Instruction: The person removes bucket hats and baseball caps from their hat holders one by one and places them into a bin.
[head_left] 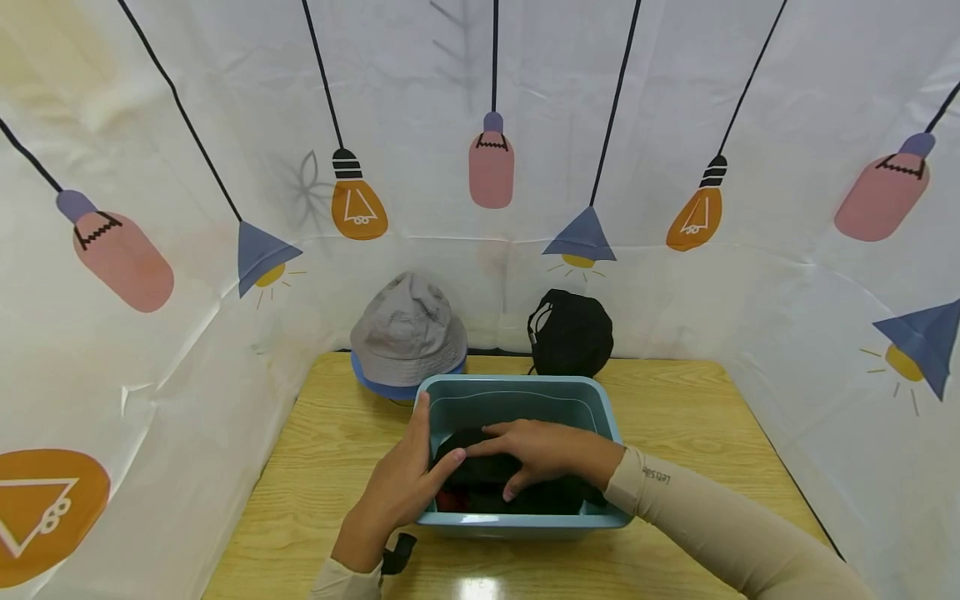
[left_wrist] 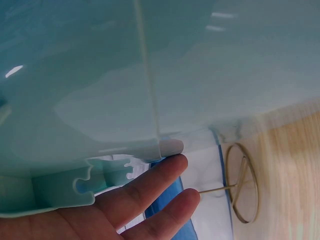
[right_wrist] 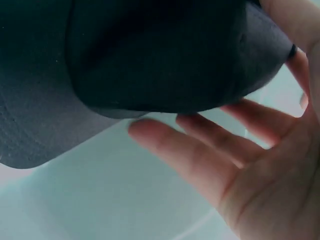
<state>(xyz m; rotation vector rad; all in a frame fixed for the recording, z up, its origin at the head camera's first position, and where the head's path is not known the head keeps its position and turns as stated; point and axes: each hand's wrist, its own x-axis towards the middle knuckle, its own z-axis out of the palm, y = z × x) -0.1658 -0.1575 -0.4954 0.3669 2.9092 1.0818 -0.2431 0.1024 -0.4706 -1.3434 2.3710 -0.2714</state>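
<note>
A light blue plastic bin (head_left: 517, 521) stands on the table with dark headwear inside it. My left hand (head_left: 401, 479) lies along the bin's left side, its thumb reaching inward over the rim. In the left wrist view, extended fingers (left_wrist: 142, 197) lie beside the bin's outer wall (left_wrist: 100, 115). My right hand (head_left: 547, 454) is inside the bin, spread over a black cap (head_left: 480, 475). Seen from the right wrist, its fairly straight fingers (right_wrist: 185, 155) meet the edge of the cap's crown (right_wrist: 160, 55); the brim extends left. Something red (head_left: 453, 501) shows at the bin's front left.
Behind the bin's left corner sits a grey bucket hat (head_left: 408, 325) on top of something blue (head_left: 386, 389). A black cap (head_left: 573, 333) stands at the back right. The wooden table (head_left: 675, 417) meets a white printed cloth (head_left: 420, 108) at the back and sides.
</note>
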